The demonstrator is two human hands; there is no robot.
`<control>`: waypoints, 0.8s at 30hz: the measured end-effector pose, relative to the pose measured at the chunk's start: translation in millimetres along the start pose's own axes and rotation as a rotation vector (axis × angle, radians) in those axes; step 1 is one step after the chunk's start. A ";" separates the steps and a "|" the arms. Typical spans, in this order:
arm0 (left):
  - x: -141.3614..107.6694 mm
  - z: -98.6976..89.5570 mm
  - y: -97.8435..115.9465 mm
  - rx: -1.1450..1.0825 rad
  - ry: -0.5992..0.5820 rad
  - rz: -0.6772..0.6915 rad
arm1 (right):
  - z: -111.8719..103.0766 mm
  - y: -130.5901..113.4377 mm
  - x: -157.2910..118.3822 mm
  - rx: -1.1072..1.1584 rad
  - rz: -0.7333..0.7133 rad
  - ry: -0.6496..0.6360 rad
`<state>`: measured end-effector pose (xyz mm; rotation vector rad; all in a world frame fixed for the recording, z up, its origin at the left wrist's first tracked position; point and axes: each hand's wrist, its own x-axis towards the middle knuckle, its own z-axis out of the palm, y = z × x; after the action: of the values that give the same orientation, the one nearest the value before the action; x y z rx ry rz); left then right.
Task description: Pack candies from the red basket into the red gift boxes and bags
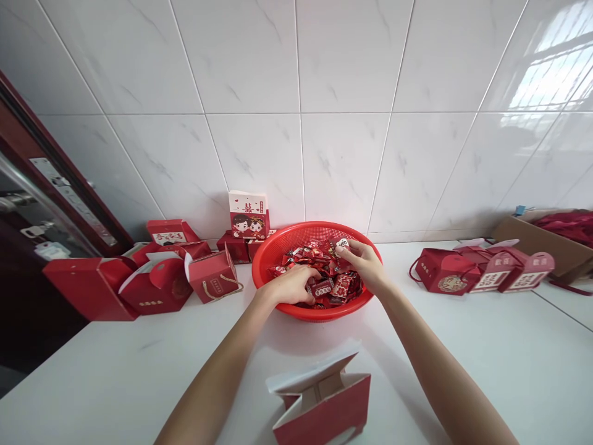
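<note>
A red plastic basket [319, 314] holds a heap of red wrapped candies [341, 285]. My left hand [293, 284] reaches into its left side, with fingers curled round a dark red wrapped candy [321, 287]; some fingertips are hidden among the sweets. On the right side of the heap, my right hand [365, 262] pinches a red wrapped candy with a white printed patch [341, 245], slightly raised above the others. Between my forearms stands an open red gift box [327, 411], its top flaps up and the visible inside bare.
Several red gift boxes [155, 287] stand at the left, and a box with two cartoon figures [250, 216] is by the wall. More handled red boxes [482, 272] line the right. A cardboard carton [532, 241] holds dark red material. A tiled wall [343, 167] bounds the white tabletop [139, 364].
</note>
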<state>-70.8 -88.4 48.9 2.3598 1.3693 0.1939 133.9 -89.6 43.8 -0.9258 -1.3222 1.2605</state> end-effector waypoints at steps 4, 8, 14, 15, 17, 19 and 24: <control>-0.9 -1.2 1.0 0.023 0.001 0.035 | -0.2 -0.3 0.1 -0.004 0.007 -0.003; -0.6 -0.1 -2.0 -0.077 0.033 0.063 | -1.2 0.2 0.3 -0.012 0.016 -0.009; 0.1 0.5 -4.6 -0.172 0.211 0.019 | -2.0 2.0 1.1 -0.021 -0.005 -0.011; 0.1 0.2 -5.0 -0.203 0.270 -0.002 | -1.9 2.0 1.3 -0.018 -0.009 -0.005; 0.1 -0.5 -6.3 -0.282 0.376 -0.033 | -1.6 1.7 1.3 -0.008 -0.013 0.012; 0.3 -1.1 -7.9 -0.380 0.415 -0.045 | -1.2 1.1 1.0 0.005 -0.009 0.024; -0.7 -2.7 -8.5 -0.702 0.343 -0.001 | -1.1 1.2 1.3 0.035 -0.004 0.005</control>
<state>-78.8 -84.5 47.8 1.7765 1.1768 0.9468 134.6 -88.0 42.7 -0.9011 -1.2941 1.2740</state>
